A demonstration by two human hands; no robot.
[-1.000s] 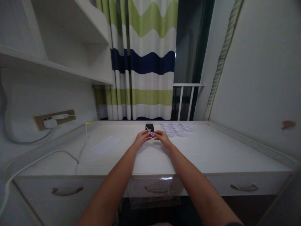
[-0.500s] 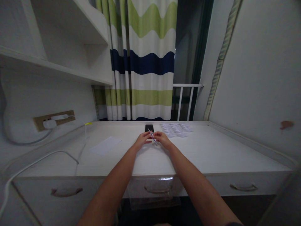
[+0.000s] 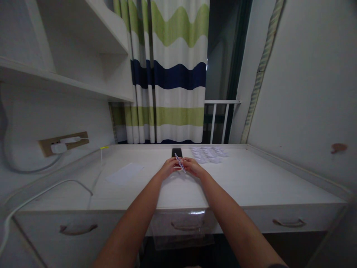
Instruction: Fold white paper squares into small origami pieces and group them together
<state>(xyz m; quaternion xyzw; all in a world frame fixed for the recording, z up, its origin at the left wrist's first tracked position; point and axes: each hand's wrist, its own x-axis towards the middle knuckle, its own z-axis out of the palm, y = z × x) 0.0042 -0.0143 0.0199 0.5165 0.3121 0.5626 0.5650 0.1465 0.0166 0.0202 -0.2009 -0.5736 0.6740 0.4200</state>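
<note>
A narrow, pale folded piece of paper point(image 3: 180, 163) with a purplish edge is held up at a slant above the desk, between my two hands. My left hand point(image 3: 169, 167) has its fingers closed on the left side of it. From the right, my right hand point(image 3: 192, 166) pinches the same piece. Just behind the hands lies a black phone point(image 3: 176, 152), partly covered by the paper's upper tip. Several small white folded paper pieces point(image 3: 209, 154) sit in rows to the right of the phone.
White paper sheets point(image 3: 125, 173) lie left on the white desk point(image 3: 245, 178). A white cable point(image 3: 64, 181) crosses the desk's left side, below a wall socket with plugs point(image 3: 64, 144). A shelf overhangs at left. A curtain point(image 3: 178, 78) hangs behind; drawers with handles point(image 3: 289, 223) line the front.
The folded paper has turned slightly and shows more of its face, looking wider than before. Both hands stay in nearly the same place, with small finger movements.
</note>
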